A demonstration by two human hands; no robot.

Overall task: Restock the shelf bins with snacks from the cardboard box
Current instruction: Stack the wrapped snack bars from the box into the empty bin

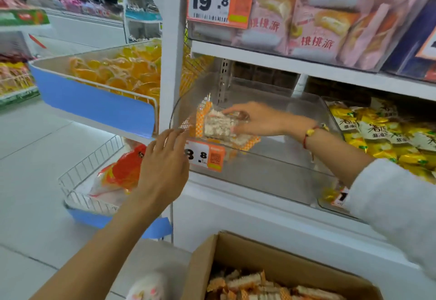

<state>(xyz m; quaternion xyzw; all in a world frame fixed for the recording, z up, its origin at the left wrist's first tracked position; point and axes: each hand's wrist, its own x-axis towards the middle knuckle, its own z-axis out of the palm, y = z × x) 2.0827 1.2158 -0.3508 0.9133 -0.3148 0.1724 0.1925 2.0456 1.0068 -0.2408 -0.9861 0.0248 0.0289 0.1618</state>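
A clear plastic shelf bin (271, 167) stands on the middle shelf, holding a few orange-checked snack packs (219, 125) at its front left. My right hand (254, 120) reaches into the bin from the right and holds those packs with curled fingers. My left hand (165, 165) hovers with fingers spread just outside the bin's front left corner, in front of the orange price tag (207, 155). It holds nothing. An open cardboard box (236, 252) at the bottom centre contains several of the same snack packs (254, 285).
A neighbouring bin with yellow snack bags (389, 139) sits to the right. Pink cake packs (318, 16) fill the shelf above. To the left a blue-fronted wire basket holds orange jellies (118, 70), and a lower wire basket (89, 181) holds red bags. A white upright post (171, 63) divides the shelves.
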